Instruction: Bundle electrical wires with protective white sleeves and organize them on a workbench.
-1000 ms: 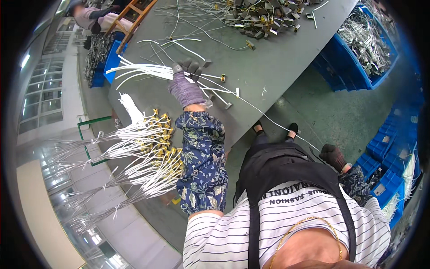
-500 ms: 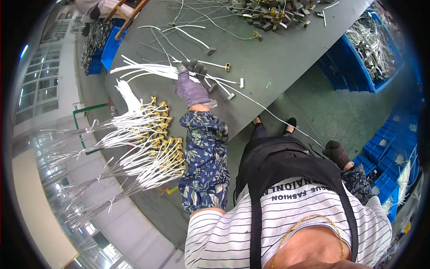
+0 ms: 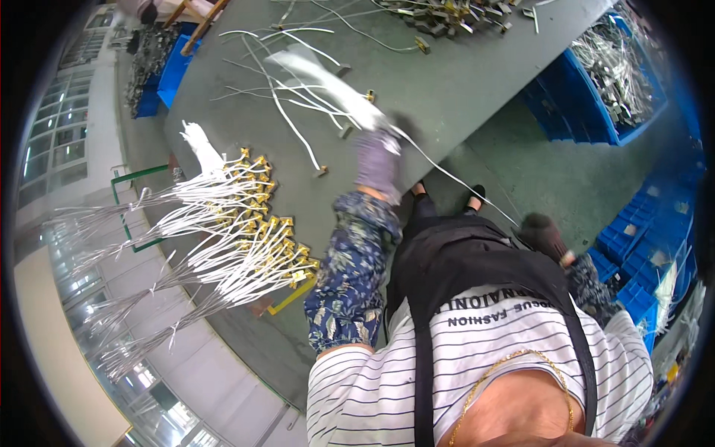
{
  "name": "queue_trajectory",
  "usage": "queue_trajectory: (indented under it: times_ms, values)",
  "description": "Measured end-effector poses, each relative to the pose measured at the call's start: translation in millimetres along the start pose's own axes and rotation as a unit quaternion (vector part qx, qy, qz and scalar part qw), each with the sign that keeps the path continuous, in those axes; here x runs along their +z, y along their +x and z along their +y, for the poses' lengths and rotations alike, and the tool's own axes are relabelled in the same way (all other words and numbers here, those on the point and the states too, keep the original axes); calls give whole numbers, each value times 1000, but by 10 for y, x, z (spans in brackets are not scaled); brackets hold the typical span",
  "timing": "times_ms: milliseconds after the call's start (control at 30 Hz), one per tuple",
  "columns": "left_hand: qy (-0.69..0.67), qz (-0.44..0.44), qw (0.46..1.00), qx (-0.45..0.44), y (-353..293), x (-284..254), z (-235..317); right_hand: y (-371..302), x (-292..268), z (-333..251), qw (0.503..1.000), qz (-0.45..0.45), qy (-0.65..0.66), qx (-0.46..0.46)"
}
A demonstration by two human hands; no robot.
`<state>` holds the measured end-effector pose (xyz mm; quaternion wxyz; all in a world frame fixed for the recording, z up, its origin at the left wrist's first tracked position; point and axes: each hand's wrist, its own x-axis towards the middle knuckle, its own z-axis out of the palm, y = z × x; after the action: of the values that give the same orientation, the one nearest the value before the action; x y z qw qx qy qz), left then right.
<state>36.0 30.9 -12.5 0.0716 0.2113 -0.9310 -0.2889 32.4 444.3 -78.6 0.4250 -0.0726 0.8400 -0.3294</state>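
Note:
My left hand, in a purple glove and blurred by motion, is closed round a bundle of white wires over the table. One long thin wire runs from it down to my right hand. That hand, in a dark glove, is held low at my right side, closed at the wire's end. Beside the bundle lie loose white wires with small block-shaped ends, one a brass-coloured connector. Left of my forearm rest several tied bunches of white-sleeved wires, their brass-coloured connectors side by side.
A heap of small metal blocks with wires lies on the far part of the grey table. Blue crates of wired parts stand beyond the table's right edge, with more blue crates lower right. Another blue crate is at far left.
My left hand has moved right and nearer with the bundle, which has swung to a slant. A loose wire with a brass-coloured connector now lies left of it. My right hand has shifted slightly left.

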Motion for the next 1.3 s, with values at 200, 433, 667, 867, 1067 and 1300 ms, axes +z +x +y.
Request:
queue_trajectory:
  times_ms: [200, 433, 667, 867, 1067, 1300]
  values:
    - [-121, -11, 992, -40, 36, -228, 124, 290, -121, -465, 993, -36, 105, 34]
    - [-218, 129, 914, -317, 219, -47, -281, 954, 122, -2002, 955, -48, 267, -123]
    - [-389, 16, 861, -327, 555, -241, -1036, 1848, 73, -2828, 914, 174, -129, -342]
    - [-621, 89, 738, -247, 438, -164, -1013, 2761, -309, -3003, 886, 189, -309, -289]
    - [-796, 5, 576, -188, 410, 376, -120, 1806, -263, -2127, 791, 59, -233, -563]
    - [-601, 82, 753, -253, 518, 491, -47, 143, -70, -131, 953, -33, -194, -231]
